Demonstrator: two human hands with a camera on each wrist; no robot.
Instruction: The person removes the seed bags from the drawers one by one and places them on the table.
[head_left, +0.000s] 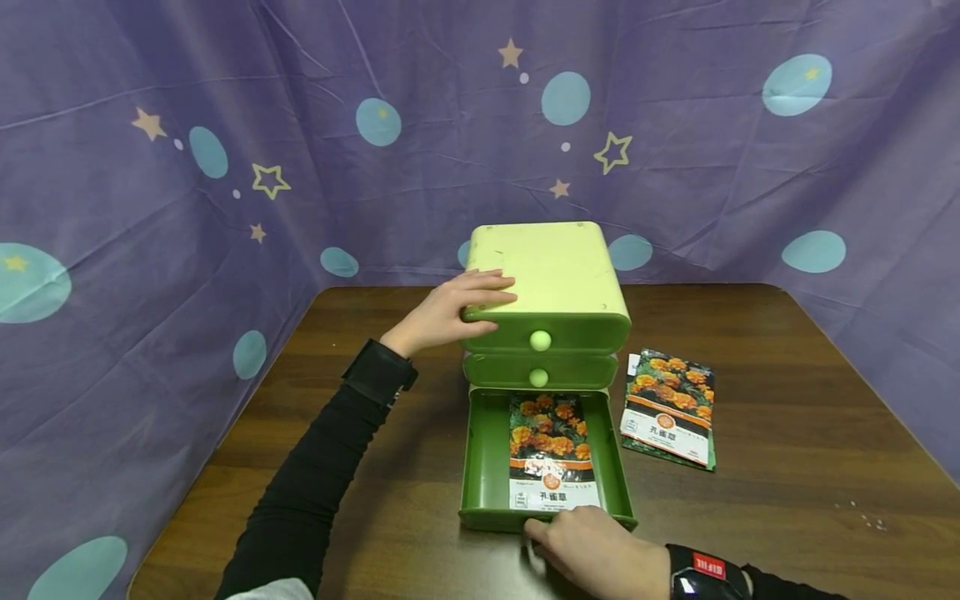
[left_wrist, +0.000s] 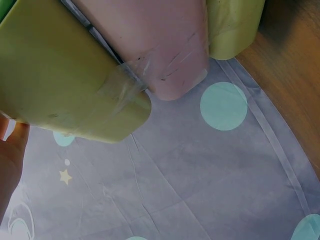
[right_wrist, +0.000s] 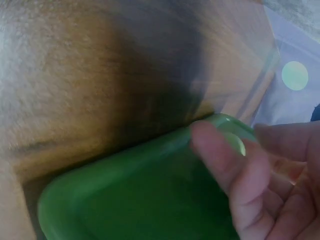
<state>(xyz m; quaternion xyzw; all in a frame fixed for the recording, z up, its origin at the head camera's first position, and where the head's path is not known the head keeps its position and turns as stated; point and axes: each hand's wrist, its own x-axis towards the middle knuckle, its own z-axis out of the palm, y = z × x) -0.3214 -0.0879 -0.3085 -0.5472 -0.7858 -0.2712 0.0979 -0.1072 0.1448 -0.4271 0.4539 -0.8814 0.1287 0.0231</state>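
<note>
A small drawer cabinet (head_left: pixel 547 267) with a pale yellow top and green drawers stands on the table. My left hand (head_left: pixel 457 308) rests on its left front corner, fingers stretched over the top and thumb by the front. The left wrist view shows the cabinet's side (left_wrist: pixel 65 75) with the hand at its edge. The bottom drawer (head_left: pixel 487 450) is pulled out; in it lies a seed packet (head_left: pixel 551 450) with orange flowers. My right hand (head_left: pixel 592 546) is at this drawer's front, its curled fingers around the light green knob (right_wrist: pixel 235 143), partly hidden by them.
More flower seed packets (head_left: pixel 667 408) lie stacked on the table right of the cabinet. Small white specks (head_left: pixel 862 518) dot the wooden table (head_left: pixel 780 400) further right. A purple patterned cloth (head_left: pixel 450 192) hangs behind. The top drawer (head_left: pixel 577 333) and middle drawer (head_left: pixel 577 372) are closed.
</note>
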